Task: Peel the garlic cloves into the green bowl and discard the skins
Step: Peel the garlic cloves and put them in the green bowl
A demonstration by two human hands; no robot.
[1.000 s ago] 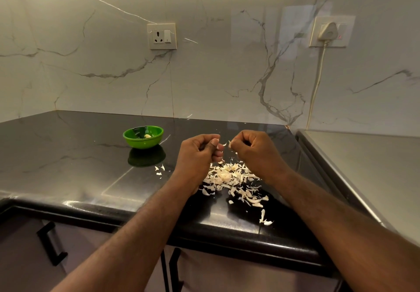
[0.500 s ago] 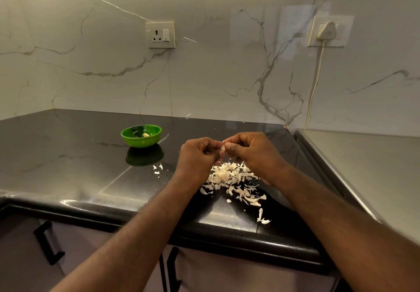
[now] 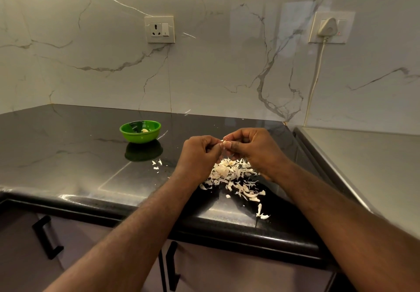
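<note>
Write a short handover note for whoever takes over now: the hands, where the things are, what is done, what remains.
Left hand and right hand both pinch one garlic clove, held above the counter.
Green bowl stands on the counter left of the hands, with a pale piece inside.
Skins lie heaped on the counter under the hands; a few bits near the bowl.
Done: some peeling. Left: finish this clove, drop it in the bowl, discard the skins.

One view only: head-worn, wide-angle, from above the near counter edge. Faces forward and down over the black countertop (image 3: 68,155) to the marble wall (image 3: 227,75). Left hand (image 3: 197,155) and right hand (image 3: 254,153) meet mid-frame, close below the lens. Cabinet fronts (image 3: 238,269) fill the bottom.
</note>
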